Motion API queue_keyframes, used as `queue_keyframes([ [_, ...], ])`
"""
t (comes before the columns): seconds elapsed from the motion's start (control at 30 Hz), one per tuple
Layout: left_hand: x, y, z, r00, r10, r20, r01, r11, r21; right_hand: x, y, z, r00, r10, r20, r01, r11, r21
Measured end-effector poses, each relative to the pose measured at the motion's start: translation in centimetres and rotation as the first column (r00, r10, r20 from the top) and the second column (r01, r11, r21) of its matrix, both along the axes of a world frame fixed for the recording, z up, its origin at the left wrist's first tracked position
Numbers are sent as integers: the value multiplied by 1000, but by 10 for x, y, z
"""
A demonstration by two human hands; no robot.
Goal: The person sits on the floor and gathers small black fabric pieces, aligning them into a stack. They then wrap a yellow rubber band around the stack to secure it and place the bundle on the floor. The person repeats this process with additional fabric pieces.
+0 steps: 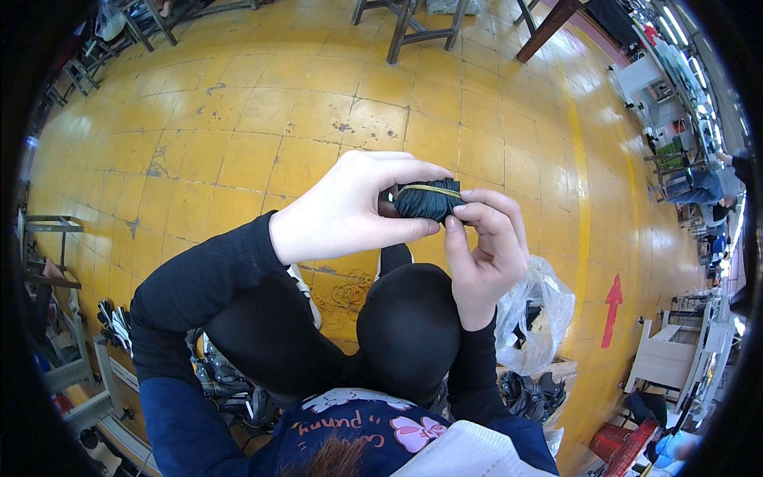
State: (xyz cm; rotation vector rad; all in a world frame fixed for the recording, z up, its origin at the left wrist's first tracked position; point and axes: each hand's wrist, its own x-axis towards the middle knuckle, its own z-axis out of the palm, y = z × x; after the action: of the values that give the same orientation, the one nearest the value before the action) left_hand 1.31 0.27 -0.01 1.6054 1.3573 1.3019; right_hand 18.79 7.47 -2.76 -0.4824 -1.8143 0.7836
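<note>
A small black bundle (429, 206), apparently of strips or cloth pieces, is held up in front of my knees. A yellow rubber band (433, 189) runs across its upper side. My left hand (362, 199) grips the bundle from the left, fingers behind and thumb along the lower edge. My right hand (489, 242) is closed in a pinch at the bundle's right end, where the band reaches the edge. Whether the right fingers hold the band or the bundle itself is hard to make out. Below, a heap of loose rubber bands (346, 302) lies on the floor between my legs.
To my right stands a clear plastic bag (544, 310), above a box of black pieces (532, 395). More black bundles (226, 374) lie by my left thigh. Wooden stools (413, 28) stand ahead on the yellow tiled floor (302, 119). Workbenches and other people line the right side.
</note>
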Motion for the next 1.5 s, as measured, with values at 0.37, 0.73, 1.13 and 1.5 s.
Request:
queue_keyframes([
  [0.37, -1, -2, 1, 998, -8, -54, 9, 999, 36, 0, 2, -2, 999, 31, 10, -32, 990, 134],
  [0.73, -1, -2, 1, 997, -4, -78, 9, 998, 65, 2, 2, 2, 998, 38, 41, -44, 990, 136],
  [1.13, -1, -2, 1, 991, -2, -133, 20, 991, 133, 1, 0, 1, 999, 38, 34, -42, 988, 152],
  [1.5, -2, -5, 6, 989, -54, -136, 58, 998, 27, 3, -1, 1, 999, 17, 38, -23, 990, 137],
])
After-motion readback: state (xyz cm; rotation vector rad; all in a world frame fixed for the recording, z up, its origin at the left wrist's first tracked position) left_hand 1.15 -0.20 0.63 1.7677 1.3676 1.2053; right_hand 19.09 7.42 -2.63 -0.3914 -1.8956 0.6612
